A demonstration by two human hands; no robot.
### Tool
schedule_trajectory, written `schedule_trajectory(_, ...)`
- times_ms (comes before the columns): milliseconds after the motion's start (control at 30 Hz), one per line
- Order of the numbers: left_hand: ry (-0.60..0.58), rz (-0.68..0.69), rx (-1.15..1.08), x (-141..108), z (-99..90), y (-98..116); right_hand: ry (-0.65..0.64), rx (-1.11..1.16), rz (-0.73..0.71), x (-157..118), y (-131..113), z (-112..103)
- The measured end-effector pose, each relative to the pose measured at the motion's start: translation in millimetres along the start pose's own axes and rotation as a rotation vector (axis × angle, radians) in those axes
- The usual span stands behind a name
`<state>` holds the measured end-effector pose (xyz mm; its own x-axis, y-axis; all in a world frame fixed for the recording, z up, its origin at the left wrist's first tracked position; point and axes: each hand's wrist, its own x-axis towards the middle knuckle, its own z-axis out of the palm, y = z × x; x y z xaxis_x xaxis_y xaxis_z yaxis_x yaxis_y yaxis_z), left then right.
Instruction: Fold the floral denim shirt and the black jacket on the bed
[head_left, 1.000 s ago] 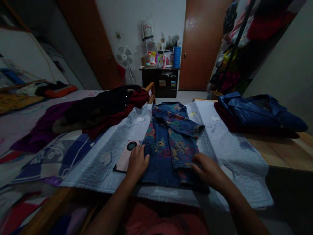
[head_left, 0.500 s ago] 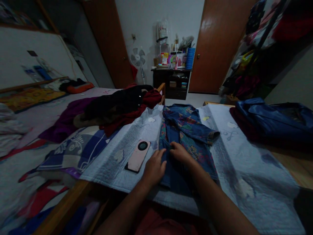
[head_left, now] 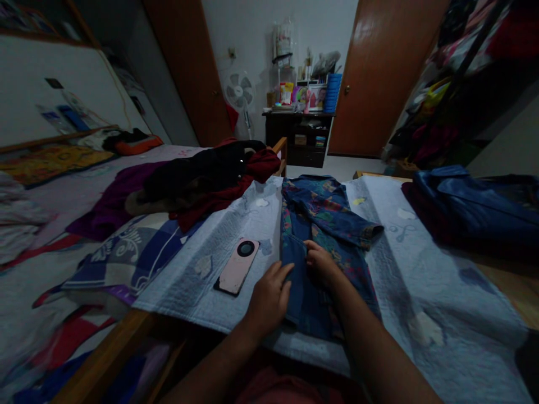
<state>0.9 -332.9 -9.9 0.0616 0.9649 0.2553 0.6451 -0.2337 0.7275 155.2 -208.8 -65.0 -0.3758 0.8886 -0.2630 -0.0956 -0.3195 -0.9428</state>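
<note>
A blue denim jacket (head_left: 334, 216) with a colourful floral pattern lies on a pale blue quilted cover, one sleeve folded across and its cuff pointing right. Along its near left side runs a plain blue panel (head_left: 295, 269). My right hand (head_left: 322, 264) has its thumb and fingers closed on the right edge of that panel. Resting at the panel's left edge is my left hand (head_left: 272, 297), fingers stretched and slightly apart. To the left of that hand lies a pink phone (head_left: 238, 266) with a round dark camera ring, back side up.
The quilted cover (head_left: 172, 292) spreads under the jacket. Folded jeans (head_left: 475, 207) are stacked at the right. Dark and red clothes (head_left: 202, 179) are heaped on the bed at left, beside a checked blue pillow (head_left: 126, 252). A fan (head_left: 240, 92) and a dark cabinet (head_left: 295, 140) stand behind.
My right hand has moved slightly right with the panel's edge, and more of the plain blue panel shows flat. My left hand has shifted a little right. The view has moved slightly.
</note>
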Motion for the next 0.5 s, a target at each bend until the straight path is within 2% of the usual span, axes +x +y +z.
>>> schedule_trajectory(133, 0.234, -0.287, -0.333, -11, -20.8, -27, -0.024, -0.049, -0.007, -5, -2, 2)
schedule_trajectory(200, 0.286, -0.394, -0.378, -19, -26.5, -45, -0.008, -0.08, -0.003, -8, -5, 5)
schedule_trajectory(233, 0.291, -0.403, -0.325, -23, -28.6, -52, 0.003, -0.101, -0.001, -8, -7, 6)
schedule_trajectory(333, 0.278, -0.312, -0.03, -31, -33.5, -60, 0.039, -0.224, 0.003, -7, -11, 15)
schedule_trajectory(400, 0.236, -0.203, 0.122, -29, -36.1, -54, 0.076, -0.318, 0.015, -4, -13, 22)
schedule_trajectory(500, 0.108, -0.036, 0.21, -13, -37.3, -42, 0.132, -0.4, 0.074, 1, -14, 32)
